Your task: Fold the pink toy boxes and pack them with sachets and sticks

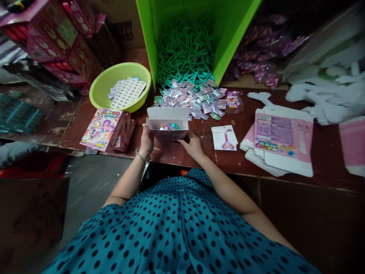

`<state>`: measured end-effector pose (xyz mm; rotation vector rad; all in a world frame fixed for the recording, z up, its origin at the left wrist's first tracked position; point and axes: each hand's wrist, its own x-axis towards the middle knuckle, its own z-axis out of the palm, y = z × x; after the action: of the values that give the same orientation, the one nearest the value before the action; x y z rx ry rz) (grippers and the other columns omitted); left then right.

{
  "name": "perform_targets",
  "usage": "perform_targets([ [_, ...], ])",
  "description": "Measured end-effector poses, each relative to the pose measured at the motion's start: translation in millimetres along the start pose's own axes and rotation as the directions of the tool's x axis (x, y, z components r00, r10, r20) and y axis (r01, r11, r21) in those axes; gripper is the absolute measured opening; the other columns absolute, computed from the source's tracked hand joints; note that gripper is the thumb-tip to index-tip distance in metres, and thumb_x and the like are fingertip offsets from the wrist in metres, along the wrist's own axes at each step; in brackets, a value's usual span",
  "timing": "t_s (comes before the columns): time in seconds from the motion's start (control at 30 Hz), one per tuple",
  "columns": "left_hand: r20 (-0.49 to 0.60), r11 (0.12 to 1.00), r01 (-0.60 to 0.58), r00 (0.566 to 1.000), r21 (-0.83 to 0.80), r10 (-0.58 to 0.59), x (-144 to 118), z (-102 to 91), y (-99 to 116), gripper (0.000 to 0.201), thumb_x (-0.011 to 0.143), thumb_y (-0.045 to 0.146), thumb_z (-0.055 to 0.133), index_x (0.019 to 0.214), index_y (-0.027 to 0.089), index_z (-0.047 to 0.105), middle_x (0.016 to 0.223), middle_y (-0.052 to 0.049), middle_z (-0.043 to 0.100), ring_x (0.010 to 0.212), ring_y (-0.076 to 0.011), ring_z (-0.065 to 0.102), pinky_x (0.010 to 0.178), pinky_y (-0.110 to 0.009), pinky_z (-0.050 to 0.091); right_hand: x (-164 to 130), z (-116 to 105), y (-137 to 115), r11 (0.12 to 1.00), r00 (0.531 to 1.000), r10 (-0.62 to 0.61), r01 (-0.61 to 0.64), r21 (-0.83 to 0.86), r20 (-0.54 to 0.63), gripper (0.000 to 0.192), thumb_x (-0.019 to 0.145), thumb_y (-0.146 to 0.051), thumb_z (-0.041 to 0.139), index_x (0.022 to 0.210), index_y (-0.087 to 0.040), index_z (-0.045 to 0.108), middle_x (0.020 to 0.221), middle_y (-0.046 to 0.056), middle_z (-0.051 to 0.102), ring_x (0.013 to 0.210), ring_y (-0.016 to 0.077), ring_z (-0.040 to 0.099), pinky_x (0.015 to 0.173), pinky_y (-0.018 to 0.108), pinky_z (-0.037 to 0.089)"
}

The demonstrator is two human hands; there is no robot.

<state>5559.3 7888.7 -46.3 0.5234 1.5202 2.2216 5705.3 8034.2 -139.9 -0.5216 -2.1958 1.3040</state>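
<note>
A small pink and white carton stands open near the table's front edge, its white lid flap raised and coloured pieces showing inside. My left hand grips the carton's left side; a bracelet sits on that wrist. My right hand holds its lower right corner. Just behind the carton lies a heap of small shiny sachets. A printed card lies flat to the right of my right hand.
A lime bowl with white sheets sits back left. Closed pink boxes stand left of the carton. A green bin holds green sticks. Flat unfolded cartons are stacked on the right. The brown table ends at its front edge.
</note>
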Motion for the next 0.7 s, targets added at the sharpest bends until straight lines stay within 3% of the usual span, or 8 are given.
perform_targets([
  [0.1, 0.027, 0.998, -0.023, 0.999, 0.053, 0.022, -4.7, -2.4, 3.1, 0.040, 0.086, 0.057, 0.070, 0.106, 0.022, 0.074, 0.112, -0.005, 0.074, 0.115, -0.0226, 0.065, 0.102, -0.031, 0.049, 4.4, -11.2, -19.0, 0.994, 0.999, 0.008, -0.013, 0.108, 0.048, 0.071, 0.095, -0.071, 0.046, 0.142, -0.020, 0.060, 0.138, 0.017, 0.066, 0.133, 0.0283, 0.060, 0.112, 0.048, 0.049],
  [0.2, 0.036, 0.992, -0.047, 0.998, 0.113, 0.043, -9.7, -1.4, 9.1, 0.029, 0.078, 0.033, 0.078, 0.104, 0.022, 0.074, 0.106, -0.002, 0.074, 0.105, -0.0202, 0.066, 0.097, -0.028, 0.049, 20.9, -23.0, -45.2, 0.949, 0.999, 0.041, -0.036, 0.313, -0.011, 0.070, 0.103, -0.065, 0.024, 0.155, -0.024, 0.046, 0.147, 0.012, 0.061, 0.137, 0.0237, 0.058, 0.113, 0.046, 0.049],
  [0.3, 0.032, 0.993, -0.019, 0.999, 0.116, 0.015, -9.0, 0.5, 17.6, 0.031, 0.072, 0.027, 0.079, 0.103, 0.021, 0.074, 0.100, -0.001, 0.075, 0.100, -0.0199, 0.066, 0.093, -0.028, 0.049, 47.9, -27.3, -67.3, 0.922, 0.994, 0.029, -0.067, 0.382, 0.104, 0.063, 0.098, -0.058, 0.048, 0.149, -0.021, 0.054, 0.132, 0.011, 0.071, 0.123, 0.0254, 0.066, 0.106, 0.047, 0.054],
  [0.4, 0.114, 0.991, 0.087, 0.989, 0.097, -0.098, -3.0, -1.7, 24.0, 0.031, 0.076, 0.034, 0.079, 0.103, 0.019, 0.076, 0.098, -0.003, 0.077, 0.096, -0.0204, 0.068, 0.090, -0.029, 0.051, 69.7, -28.9, -83.6, 0.959, 0.984, 0.027, -0.075, 0.272, 0.176, 0.054, 0.090, -0.040, 0.060, 0.138, -0.014, 0.065, 0.111, 0.011, 0.078, 0.106, 0.0274, 0.072, 0.097, 0.047, 0.058],
  [0.5, 0.135, 0.984, 0.134, 0.979, 0.121, -0.150, 5.6, -5.4, 25.5, 0.026, 0.072, 0.035, 0.082, 0.091, 0.017, 0.079, 0.087, -0.002, 0.078, 0.085, -0.0192, 0.070, 0.082, -0.029, 0.052, 79.0, -38.5, -99.4, 0.986, 0.982, -0.163, 0.160, 0.036, 0.097, 0.047, 0.091, -0.022, 0.054, 0.136, -0.022, 0.068, 0.120, 0.007, 0.076, 0.115, 0.0256, 0.069, 0.104, 0.047, 0.054],
  [0.6, 0.092, 0.985, 0.087, 0.991, 0.150, -0.101, 12.5, -5.0, 25.0, 0.022, 0.068, 0.031, 0.084, 0.085, 0.018, 0.080, 0.083, -0.004, 0.079, 0.086, -0.0210, 0.071, 0.081, -0.030, 0.053, 79.6, -50.8, -114.6, 0.874, 0.872, -0.431, 0.467, -0.131, 0.233, 0.046, 0.097, -0.017, 0.048, 0.135, -0.033, 0.069, 0.137, 0.000, 0.070, 0.124, 0.0211, 0.065, 0.109, 0.044, 0.051],
  [0.67, 0.086, 0.989, 0.051, 0.994, 0.142, -0.064, 14.4, -2.9, 25.2, 0.021, 0.070, 0.032, 0.081, 0.086, 0.018, 0.081, 0.089, -0.006, 0.080, 0.090, -0.0226, 0.072, 0.083, -0.032, 0.054, 77.8, -54.1, -120.7, 0.806, 0.803, -0.491, 0.566, -0.174, 0.339, 0.039, 0.101, -0.025, 0.051, 0.133, -0.034, 0.070, 0.138, 0.000, 0.069, 0.123, 0.0212, 0.066, 0.108, 0.044, 0.051],
  [0.7, 0.084, 0.990, 0.037, 0.995, 0.135, -0.048, 14.5, -2.0, 25.3, 0.020, 0.071, 0.032, 0.079, 0.086, 0.019, 0.081, 0.091, -0.006, 0.080, 0.090, -0.0226, 0.072, 0.083, -0.032, 0.054, 76.6, -53.8, -121.9, 0.794, 0.794, -0.493, 0.578, -0.188, 0.355, 0.035, 0.102, -0.030, 0.053, 0.131, -0.034, 0.071, 0.137, 0.000, 0.070, 0.123, 0.0217, 0.066, 0.108, 0.045, 0.051],
])
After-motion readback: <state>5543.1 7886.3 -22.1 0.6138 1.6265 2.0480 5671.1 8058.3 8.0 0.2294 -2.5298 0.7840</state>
